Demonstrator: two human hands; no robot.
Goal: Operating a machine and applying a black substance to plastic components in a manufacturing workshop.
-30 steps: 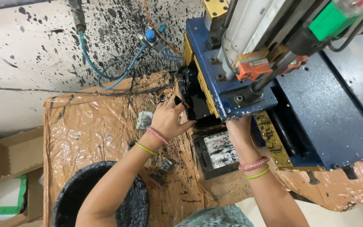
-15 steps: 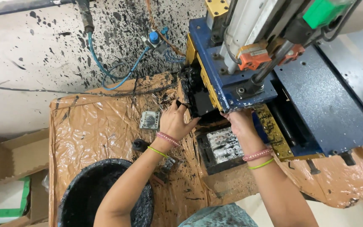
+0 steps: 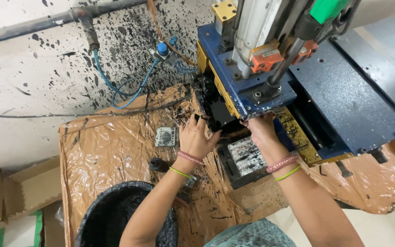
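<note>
A blue press machine (image 3: 344,91) with a grey cylinder stands on a table wrapped in brown plastic film (image 3: 110,142). Its front end carries a black, ink-covered part (image 3: 213,107). My left hand (image 3: 197,137) reaches up to that black part, fingertips touching its lower left edge. My right hand (image 3: 259,130) is pressed under the blue head just right of it, fingers hidden beneath the machine. Below both hands lies a black tray (image 3: 245,158) with a whitish, ink-smeared plate. Both wrists wear pink and yellow-green bangles.
A black bucket (image 3: 115,215) stands at the lower left beside my left forearm. A small square metal piece (image 3: 165,136) and a black knob (image 3: 158,163) lie on the film. Blue hoses (image 3: 115,89) hang on the ink-spattered wall. Cardboard boxes (image 3: 10,196) sit at far left.
The view has shifted slightly, so the machine and hands sit a little higher and to the right. Both hands stay at the machine's inky front end, the left one raised slightly.
</note>
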